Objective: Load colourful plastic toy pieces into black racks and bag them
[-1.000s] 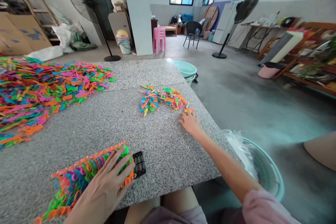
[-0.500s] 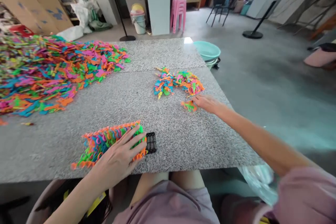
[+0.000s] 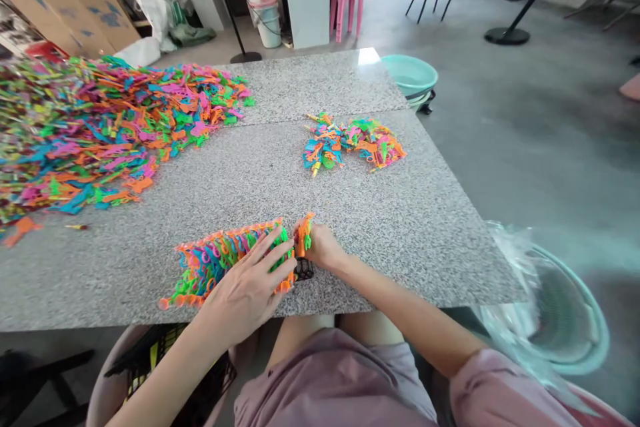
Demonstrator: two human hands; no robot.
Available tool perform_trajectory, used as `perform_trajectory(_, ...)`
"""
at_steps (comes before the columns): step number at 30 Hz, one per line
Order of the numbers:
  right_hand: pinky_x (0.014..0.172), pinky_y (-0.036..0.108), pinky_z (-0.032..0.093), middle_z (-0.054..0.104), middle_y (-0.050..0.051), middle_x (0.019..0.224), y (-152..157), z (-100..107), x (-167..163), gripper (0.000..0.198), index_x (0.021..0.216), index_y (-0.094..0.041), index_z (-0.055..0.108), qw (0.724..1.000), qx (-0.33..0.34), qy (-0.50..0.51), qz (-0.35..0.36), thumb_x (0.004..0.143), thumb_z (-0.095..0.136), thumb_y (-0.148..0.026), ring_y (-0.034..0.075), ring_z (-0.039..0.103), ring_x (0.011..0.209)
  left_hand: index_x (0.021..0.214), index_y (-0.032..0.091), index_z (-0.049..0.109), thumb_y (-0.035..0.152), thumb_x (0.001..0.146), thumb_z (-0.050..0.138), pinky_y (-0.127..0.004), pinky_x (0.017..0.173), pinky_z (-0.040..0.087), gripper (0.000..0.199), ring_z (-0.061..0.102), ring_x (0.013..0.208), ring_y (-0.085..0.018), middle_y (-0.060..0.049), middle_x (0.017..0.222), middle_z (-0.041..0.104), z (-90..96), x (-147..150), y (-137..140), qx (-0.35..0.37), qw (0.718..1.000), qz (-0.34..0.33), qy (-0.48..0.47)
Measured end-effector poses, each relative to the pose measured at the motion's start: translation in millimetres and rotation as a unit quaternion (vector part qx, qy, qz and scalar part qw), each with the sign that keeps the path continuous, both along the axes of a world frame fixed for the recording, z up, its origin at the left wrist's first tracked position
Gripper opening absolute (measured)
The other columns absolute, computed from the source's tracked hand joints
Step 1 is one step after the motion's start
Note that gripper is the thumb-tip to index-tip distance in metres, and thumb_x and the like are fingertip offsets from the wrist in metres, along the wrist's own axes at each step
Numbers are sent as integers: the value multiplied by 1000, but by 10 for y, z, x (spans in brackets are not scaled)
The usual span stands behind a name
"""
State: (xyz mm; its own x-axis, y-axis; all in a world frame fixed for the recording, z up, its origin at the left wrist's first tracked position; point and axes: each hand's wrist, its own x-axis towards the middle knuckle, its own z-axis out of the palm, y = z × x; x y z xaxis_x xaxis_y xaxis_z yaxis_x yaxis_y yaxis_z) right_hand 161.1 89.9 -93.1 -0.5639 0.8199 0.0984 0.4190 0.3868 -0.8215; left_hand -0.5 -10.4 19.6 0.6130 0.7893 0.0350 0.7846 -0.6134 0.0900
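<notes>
My left hand [image 3: 250, 277] lies over the right end of a packed row of small colourful plastic toy guns [image 3: 215, 260], its fingers stretched out. The row stands in a black grid tray [image 3: 304, 269], of which only the right end shows. Just right of the row, my right hand [image 3: 320, 245] is closed on a few orange and green toy guns [image 3: 303, 235], held above the tray's bare end. How many it holds is hidden by the fingers.
A big heap of toy guns [image 3: 125, 127] covers the table's [image 3: 225, 173] left side. A smaller pile [image 3: 375, 141] lies near the right edge. Teal basins [image 3: 410, 73] stand beyond that edge, and a basket with clear plastic [image 3: 565, 307] is at the lower right.
My right hand has come from beside the small pile, toward me and left to the tray, bringing orange and green toy guns. My left hand stays on the row; the view has shifted.
</notes>
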Motion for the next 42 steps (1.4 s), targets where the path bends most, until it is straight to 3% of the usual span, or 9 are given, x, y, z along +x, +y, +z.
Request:
perform_trajectory(8,62,24,43,70,6,85,-13,241,-117,22,101,-16,65,985,49,-149,73,81,60,-14,19,64,74,124,18,60,14,92,51,-59,121,23,34,28,146,-31,-12,151,43,19,19,32,48,999,-21,-5)
perform_trajectory(12,68,23,47,71,2,84,285,274,24,27,99,-19,69,982,17,-123,141,74,70,-11,18,66,79,124,21,61,17,93,51,-48,118,34,33,38,142,-25,-7,142,55,-27,1,33,58,998,-26,-18)
perform_trajectory(17,102,38,43,52,13,143,1011,310,211,51,131,-19,58,967,167,-180,-63,85,48,1,25,48,131,125,19,60,14,89,52,-49,113,42,37,39,141,-28,-8,140,57,-54,-10,30,92,995,-30,-3)
perform_trajectory(20,108,42,40,47,12,148,1197,221,187,46,123,-18,63,946,208,-240,-64,86,42,2,27,40,138,127,19,60,15,88,53,-49,110,46,40,41,140,-29,-9,140,57,-52,-20,32,97,995,-35,5)
perform_trajectory(27,101,36,45,66,11,119,693,-67,446,22,98,-17,67,951,207,-205,-105,86,51,-9,23,56,114,129,20,57,17,89,56,-49,111,45,40,38,142,-29,-9,144,53,-55,-20,15,78,997,-27,-2)
perform_trajectory(31,92,40,45,62,16,119,588,33,501,25,113,-15,63,933,172,-251,-192,93,51,-21,28,55,109,127,19,58,17,91,56,-51,114,41,36,35,144,-29,-10,144,52,-28,-12,15,46,999,-17,-23)
perform_trajectory(36,84,35,48,59,21,119,632,211,448,26,102,-12,65,915,128,-353,-145,85,49,-1,29,56,110,124,17,59,18,91,56,-52,117,37,33,33,145,-30,-10,143,53,-20,-6,30,27,999,-20,-27)
perform_trajectory(39,83,34,49,64,15,105,501,237,581,15,91,-16,62,942,108,-265,-174,84,53,-7,25,61,98,125,18,58,17,92,56,-53,117,35,34,31,146,-29,-10,144,52,-25,-6,34,16,999,-19,-23)
perform_trajectory(42,72,33,53,65,4,85,128,160,677,12,90,-19,54,978,-31,-76,-192,80,62,-22,19,62,77,125,18,57,16,91,56,-53,118,33,34,28,147,-29,-10,144,52,-15,1,39,3,999,-17,-30)
